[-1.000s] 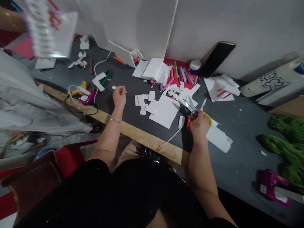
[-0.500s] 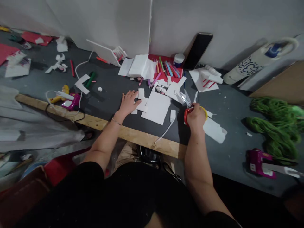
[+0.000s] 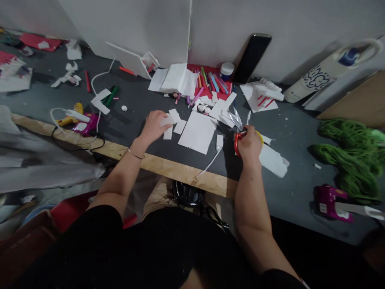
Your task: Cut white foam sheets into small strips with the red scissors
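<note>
My right hand (image 3: pixel 250 144) grips scissors (image 3: pixel 236 145) with red and yellow handles. Their blades are parted and point away from me, over cut white paper. Farther left, my left hand (image 3: pixel 152 126) has thumb and fingers closed on a small white card piece (image 3: pixel 166 120). Several similar small pieces lie around and under its fingertips, one of them a white strip (image 3: pixel 179 127). Between my hands a larger white card sheet (image 3: pixel 197 132) lies flat on the dark table. A small white tab with a thin strip (image 3: pixel 219 142) rests right of the sheet.
Coloured sticks (image 3: pixel 215 82) lie on red paper at the back, near a small jar (image 3: pixel 227 71) and a leaning phone (image 3: pixel 252 58). Right are a bottle (image 3: pixel 315 78), green yarn (image 3: pixel 349 156) and a purple glue gun (image 3: pixel 332 204). Another purple tool (image 3: pixel 86 124) sits left.
My left hand has drawn back slightly left, and its fingers have gone from spread flat to closed on a card piece. Small pieces there have shifted apart. The scissors stay in my right hand.
</note>
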